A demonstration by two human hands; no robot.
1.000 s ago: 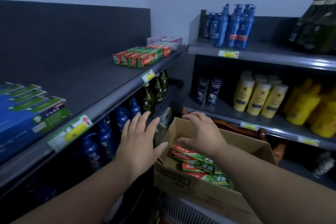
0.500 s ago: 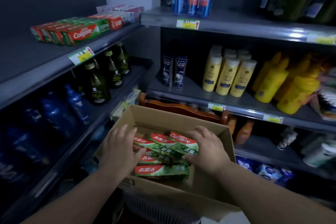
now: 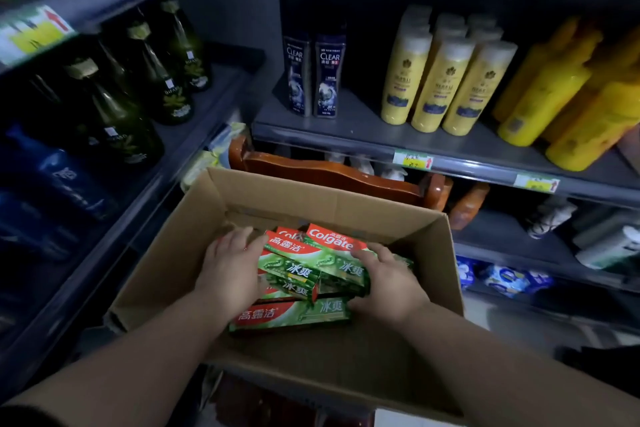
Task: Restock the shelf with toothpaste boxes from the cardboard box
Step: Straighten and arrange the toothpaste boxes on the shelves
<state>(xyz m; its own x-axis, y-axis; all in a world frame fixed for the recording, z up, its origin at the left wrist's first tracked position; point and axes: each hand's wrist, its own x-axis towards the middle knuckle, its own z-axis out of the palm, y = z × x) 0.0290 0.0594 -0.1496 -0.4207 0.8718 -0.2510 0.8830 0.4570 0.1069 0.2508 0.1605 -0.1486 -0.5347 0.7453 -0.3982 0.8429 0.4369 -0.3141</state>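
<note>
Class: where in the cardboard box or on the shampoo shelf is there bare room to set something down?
Free: the cardboard box floor between the toothpaste boxes and its near edge; the shelf strip between the CLEAR bottles and yellow bottles. Crowded: mid-box, where left hand and right hand meet the pile.

The toothpaste boxes (image 3: 311, 263) are seen piled in the cardboard box (image 3: 311, 198), low and centre. The left hand (image 3: 230, 274) is set at the pile's left, the right hand (image 3: 391, 284) at its right. A chair back (image 3: 329, 173) is found just behind the box, with bottles (image 3: 429, 87) ranged on the shelf (image 3: 346, 135) beyond.
</note>
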